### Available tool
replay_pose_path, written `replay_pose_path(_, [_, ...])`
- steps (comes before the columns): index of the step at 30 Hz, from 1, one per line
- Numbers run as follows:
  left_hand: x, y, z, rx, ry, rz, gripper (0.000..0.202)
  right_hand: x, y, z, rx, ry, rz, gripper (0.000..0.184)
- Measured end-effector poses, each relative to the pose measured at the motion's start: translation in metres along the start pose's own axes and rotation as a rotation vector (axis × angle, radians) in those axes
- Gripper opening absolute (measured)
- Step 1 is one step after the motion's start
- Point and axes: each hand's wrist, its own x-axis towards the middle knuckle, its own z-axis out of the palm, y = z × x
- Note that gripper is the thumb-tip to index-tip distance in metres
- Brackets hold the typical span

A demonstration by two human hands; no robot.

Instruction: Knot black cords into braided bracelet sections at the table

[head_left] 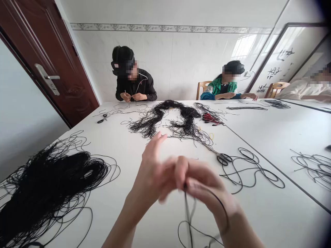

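Above the white table (124, 217), my right hand (207, 182) pinches a black cord (186, 213) between thumb and fingers. The cord hangs down in loose loops, and one strand curves over my right wrist. My left hand (152, 168) meets the right hand's fingertips from the left. Two of its fingers stretch upward, apart from the others; motion blurs the rest, and the overlap hides part of where the hands touch. Black-handled scissors (224, 158) lie beyond my right hand, beside a loose looped black cord (254, 170).
A large heap of black cords (51, 186) fills the left side. Farther back lie an arched bundle of cords (187, 115), red-handled tools (210, 118) and small scissors (102, 119). Two people (136, 82) (224, 84) handle cords across the table; another person (307, 88) sits at right.
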Motion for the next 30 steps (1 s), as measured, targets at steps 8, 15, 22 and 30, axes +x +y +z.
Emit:
replay_pose_path(8, [-0.002, 0.006, -0.002, 0.245, 0.162, 0.035, 0.057, -0.002, -0.001, -0.009, -0.548, 0.402, -0.225, 0.011])
replay_pose_path(15, [-0.009, 0.013, -0.015, -0.507, 0.147, 0.159, 0.028, 0.006, 0.014, -0.025, -0.811, 0.612, -0.031, 0.011])
replay_pose_path(22, [-0.019, 0.023, -0.016, -0.175, 0.121, -0.027, 0.028, -0.002, -0.006, -0.009, -0.962, 0.465, -0.015, 0.006])
replay_pose_path(30, [-0.022, 0.033, -0.004, -0.199, 0.099, -0.054, 0.013, -0.008, -0.015, -0.004, -0.978, 0.389, -0.175, 0.014])
